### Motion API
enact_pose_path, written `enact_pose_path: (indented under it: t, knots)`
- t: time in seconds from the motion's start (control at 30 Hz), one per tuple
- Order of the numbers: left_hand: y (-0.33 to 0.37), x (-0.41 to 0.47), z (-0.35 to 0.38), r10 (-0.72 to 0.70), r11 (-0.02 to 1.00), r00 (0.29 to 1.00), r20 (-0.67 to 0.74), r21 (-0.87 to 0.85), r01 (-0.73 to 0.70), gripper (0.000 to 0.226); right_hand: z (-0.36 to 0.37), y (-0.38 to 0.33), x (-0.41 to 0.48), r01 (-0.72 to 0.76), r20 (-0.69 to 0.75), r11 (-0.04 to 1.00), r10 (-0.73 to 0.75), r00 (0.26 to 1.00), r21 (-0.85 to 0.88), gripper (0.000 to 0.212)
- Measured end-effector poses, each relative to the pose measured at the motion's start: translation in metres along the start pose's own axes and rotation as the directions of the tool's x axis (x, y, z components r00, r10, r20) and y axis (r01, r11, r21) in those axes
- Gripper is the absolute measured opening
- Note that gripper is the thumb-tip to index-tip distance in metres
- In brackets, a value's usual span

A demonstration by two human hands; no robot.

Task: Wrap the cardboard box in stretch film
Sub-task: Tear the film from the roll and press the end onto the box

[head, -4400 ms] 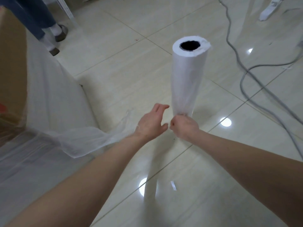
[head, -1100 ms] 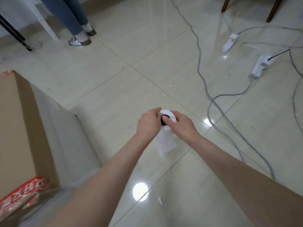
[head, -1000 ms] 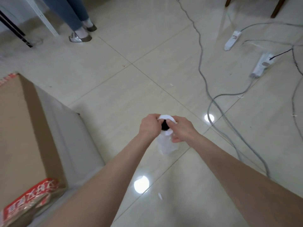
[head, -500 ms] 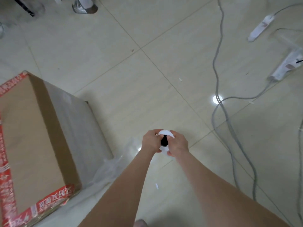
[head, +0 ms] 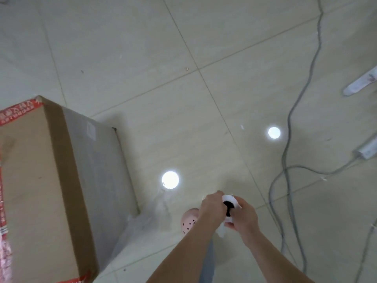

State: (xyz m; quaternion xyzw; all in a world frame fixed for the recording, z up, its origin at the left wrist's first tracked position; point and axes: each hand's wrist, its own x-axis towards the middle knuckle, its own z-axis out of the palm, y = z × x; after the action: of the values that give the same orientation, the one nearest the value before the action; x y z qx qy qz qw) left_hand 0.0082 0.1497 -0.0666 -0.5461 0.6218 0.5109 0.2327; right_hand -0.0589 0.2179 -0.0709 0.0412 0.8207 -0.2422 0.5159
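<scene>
**Inspector:** Position of the cardboard box [head: 40, 180] relative to the hands?

**Recorder:** It stands on the tiled floor [head: 204, 109] at the left of the view, well apart from both hands. Red printed tape runs along its top edges. The side facing the hands looks grey and hazy under a film layer.

**Inspector:** And the stretch film roll [head: 230, 199]?

**Recorder:** Held upright low in the view and seen end-on, with the dark core opening facing the camera. It sits between the two hands. Loose film [head: 146, 221] lies crumpled and translucent by the box's near bottom corner, stretching toward the roll.

**Inspector:** State of the hands?

**Recorder:** The left hand [head: 211, 209] grasps the roll's top end from the left, fingers curled over the rim. The right hand [head: 244, 218] grasps it from the right, fingers curled around the outside. Both forearms extend forward and downward from the bottom edge and converge at the roll.

**Inspector:** Surroundings?

**Recorder:** A pink perforated shoe [head: 189, 220] shows just beside the left wrist. Grey cables [head: 285, 160] run down the right side of the floor, with two power strips [head: 361, 84] near the right edge
</scene>
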Motion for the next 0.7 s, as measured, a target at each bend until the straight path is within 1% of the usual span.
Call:
enact_pose_path:
  t: [0.1,0.2,0.27,0.33,0.4,0.43,0.5,0.57,0.7]
  knots:
    - [0.009,0.015,-0.022,-0.006,1.000,0.999,-0.046,0.030,0.007,0.028,0.005,-0.035,0.004,0.096,0.001,0.980,-0.097,0.995,-0.174,0.032]
    - [0.026,0.028,-0.051,-0.002,1.000,0.993,-0.120,-0.012,0.001,0.032,0.008,-0.073,0.015,0.235,0.077,0.930,-0.223,0.972,-0.284,0.031]
    - [0.037,0.040,-0.069,-0.030,0.998,0.987,-0.159,-0.060,0.021,0.037,0.009,-0.096,0.030,0.283,0.091,0.901,-0.268,0.959,-0.328,0.030]
    - [0.048,0.052,-0.085,-0.071,0.993,0.980,-0.186,-0.106,0.052,0.034,0.015,-0.122,0.041,0.323,0.120,0.866,-0.300,0.946,-0.381,0.025]
    - [0.056,0.064,-0.096,-0.099,0.987,0.968,-0.231,-0.146,0.066,0.028,0.020,-0.139,0.059,0.336,0.144,0.848,-0.303,0.942,-0.411,0.023]
    - [0.060,0.067,-0.102,-0.112,0.983,0.961,-0.253,-0.169,0.070,0.028,0.022,-0.149,0.062,0.333,0.142,0.849,-0.302,0.943,-0.411,0.025]
    - [0.065,0.066,-0.106,-0.131,0.977,0.951,-0.278,-0.199,0.077,0.035,0.023,-0.158,0.063,0.327,0.137,0.838,-0.298,0.945,-0.437,0.031]
    - [0.068,0.061,-0.105,-0.150,0.968,0.945,-0.290,-0.236,0.081,0.041,0.019,-0.161,0.059,0.347,0.145,0.800,-0.317,0.937,-0.489,0.036]
    - [0.069,0.047,-0.092,-0.179,0.931,0.959,-0.219,-0.352,0.093,0.044,0.011,-0.158,0.053,0.277,0.157,0.762,-0.229,0.961,-0.586,0.046]
